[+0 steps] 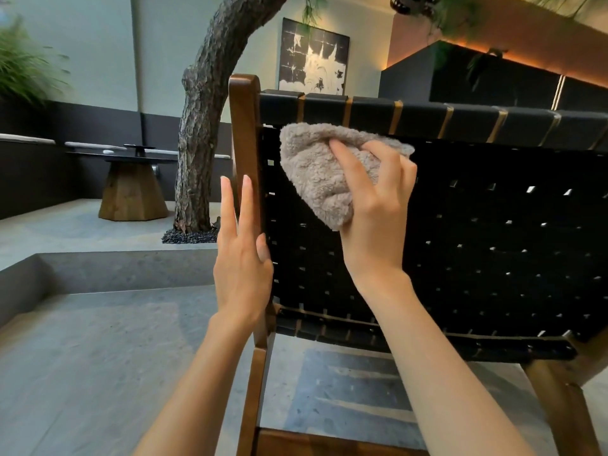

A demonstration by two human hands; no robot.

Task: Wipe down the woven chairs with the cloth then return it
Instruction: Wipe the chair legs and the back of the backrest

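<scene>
Right grip (378,218) clutches the cloth (316,172) against the woven chair (493,225) back, long axis near upright, narrow end down; left grip (241,258), fingers straight, lies along the wooden frame (245,126).

The fluffy grey cloth (316,172) is pressing, bunched, against the chair's upper left back. The chair (493,241), black weave in brown wood, is standing near.

The woven chair (460,225) runs off the right edge, so its far side is out of sight. My right hand (378,222) covers the cloth's (316,172) lower right part. My left hand (241,261) shows only some fingers; the rest are hidden. The leafy plant (23,70) at left is blurred.
</scene>
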